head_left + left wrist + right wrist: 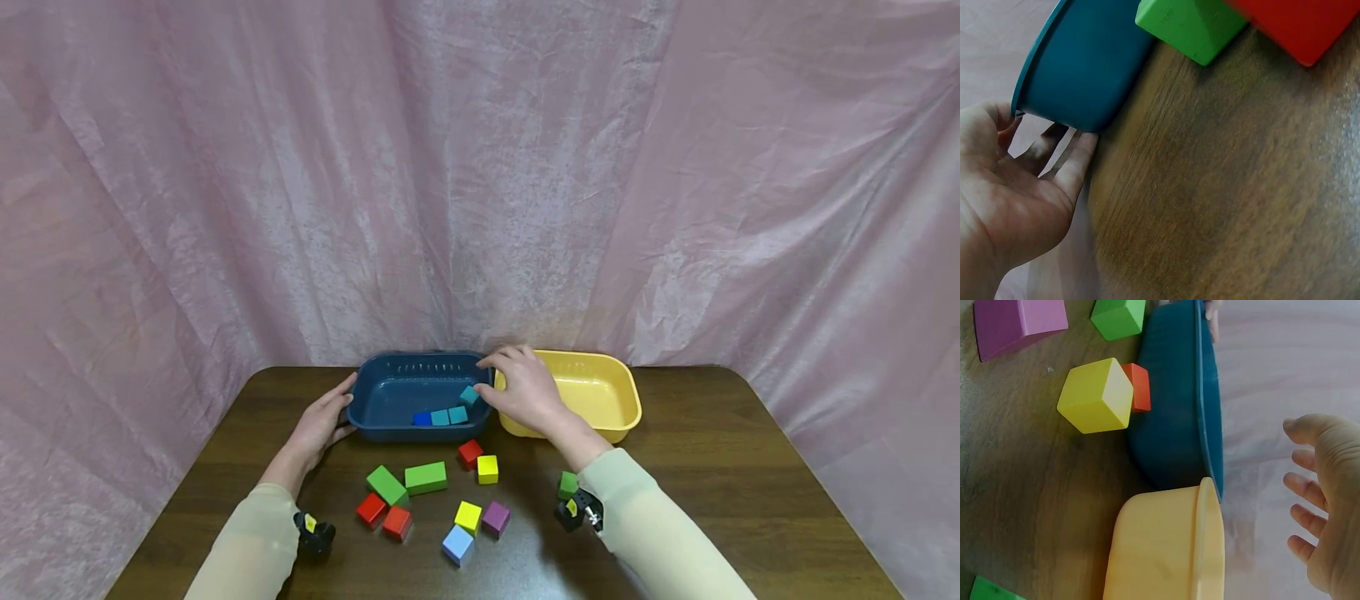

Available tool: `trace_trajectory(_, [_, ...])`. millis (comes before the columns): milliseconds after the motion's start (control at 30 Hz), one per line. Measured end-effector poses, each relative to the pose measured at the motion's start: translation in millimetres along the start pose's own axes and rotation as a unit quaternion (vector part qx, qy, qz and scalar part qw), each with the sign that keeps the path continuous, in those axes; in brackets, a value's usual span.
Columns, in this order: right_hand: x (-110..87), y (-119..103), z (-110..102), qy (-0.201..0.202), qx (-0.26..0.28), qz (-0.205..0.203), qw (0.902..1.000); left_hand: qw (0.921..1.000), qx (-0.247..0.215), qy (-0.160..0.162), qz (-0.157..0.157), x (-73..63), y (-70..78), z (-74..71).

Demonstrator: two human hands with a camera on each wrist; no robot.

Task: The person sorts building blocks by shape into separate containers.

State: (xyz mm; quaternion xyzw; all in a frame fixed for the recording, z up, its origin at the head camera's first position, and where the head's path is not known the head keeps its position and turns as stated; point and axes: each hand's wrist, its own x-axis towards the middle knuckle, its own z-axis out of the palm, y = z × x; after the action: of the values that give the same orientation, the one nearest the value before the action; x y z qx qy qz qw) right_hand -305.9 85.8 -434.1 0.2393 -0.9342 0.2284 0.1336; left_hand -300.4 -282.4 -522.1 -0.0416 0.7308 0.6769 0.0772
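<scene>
At the back of the table stands a dark blue tub (pixel 375 435) with several blue and teal blocks inside. Three of these lie in a row by its front wall; one teal block (pixel 469 395) sits apart near the right end. My left hand (pixel 318 427) touches the tub's left end, its fingers extended against the wall, as the left wrist view also shows. Over the tub's right end hovers my right hand (pixel 528 392), fingers spread. The right wrist view shows this hand (pixel 1335 500) with nothing between thumb and fingers, apart from the tub's rim.
A yellow tub (pixel 632 408) stands right beside the blue one. On the table in front lie green blocks (pixel 425 477), red blocks (pixel 397 522), yellow blocks (pixel 487 469), a purple block (pixel 496 518) and a light blue block (pixel 457 544). A green block (pixel 567 484) is near the right sleeve.
</scene>
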Motion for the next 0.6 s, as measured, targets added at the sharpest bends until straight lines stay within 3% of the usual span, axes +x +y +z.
trace_trajectory(600, [-25.7, 11, -28, 0.055, 0.022, -0.025, 0.9979, 1.0000, 0.003, -0.008, 0.000, -0.2, -0.9, -0.7])
